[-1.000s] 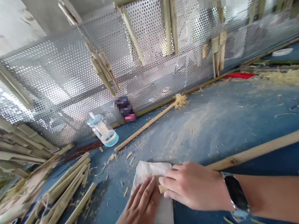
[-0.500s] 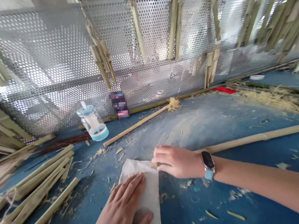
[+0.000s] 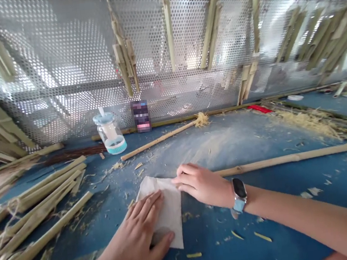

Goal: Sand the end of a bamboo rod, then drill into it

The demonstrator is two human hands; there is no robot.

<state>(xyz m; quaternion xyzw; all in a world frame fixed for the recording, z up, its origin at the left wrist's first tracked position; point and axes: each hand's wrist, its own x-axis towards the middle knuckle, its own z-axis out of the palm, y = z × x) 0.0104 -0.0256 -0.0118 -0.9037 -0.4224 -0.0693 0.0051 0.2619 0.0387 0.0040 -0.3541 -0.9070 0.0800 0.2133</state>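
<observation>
A white paper sheet [image 3: 171, 213] lies on the blue table in front of me. My left hand [image 3: 141, 229] rests flat on its left part, fingers stretched out and the thumb apart. At the sheet's upper right corner, my right hand [image 3: 198, 183] has its fingers closed; the fingertips touch the corner, and what they pinch is too small to make out. A long pale bamboo stick [image 3: 289, 159] runs from behind the right hand to the right side of the table. The right wrist carries a watch [image 3: 239, 189] with a light blue strap.
Bundled bamboo strips [image 3: 49, 194] lie at the left. Further back are a jar with a blue lid [image 3: 111, 133], a phone-like object [image 3: 141, 116], a thin stick [image 3: 158, 140] with fibres at its end, a red strip [image 3: 259, 109], shavings [image 3: 306, 119] and a perforated metal screen [image 3: 83, 56].
The camera view has shifted slightly. Both hands stay at the sheet; the right fingertips sit a little closer over its corner, and the brown piece seen by them before is now mostly covered.
</observation>
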